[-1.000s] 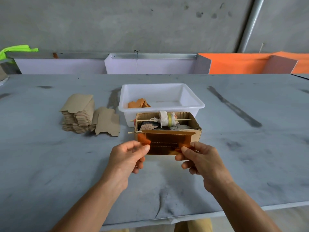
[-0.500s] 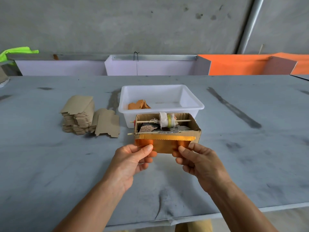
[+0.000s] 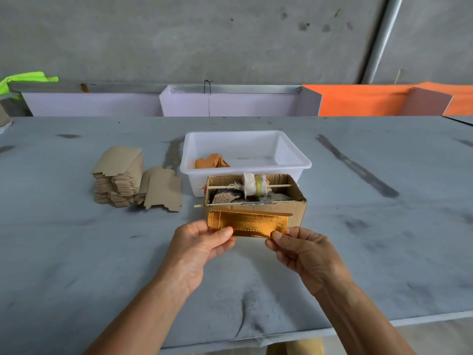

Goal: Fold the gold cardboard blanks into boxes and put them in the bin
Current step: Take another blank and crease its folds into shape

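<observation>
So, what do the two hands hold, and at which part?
Both hold the gold blank: left hand pinches its lower left corner, right hand its lower right corner.

Shiny gold blank [image 3: 247, 222] with white dashed lines; white bin [image 3: 294, 160]; brown stack [image 3: 117, 175]; grey table [image 3: 76, 252]; perhaps orange boxes [image 3: 211, 161] inside.

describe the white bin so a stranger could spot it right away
On the grey table, look to the far middle, just behind the open brown cardboard box. The white plastic bin sits there, the only white tub, with folded gold pieces in its left corner.
</observation>
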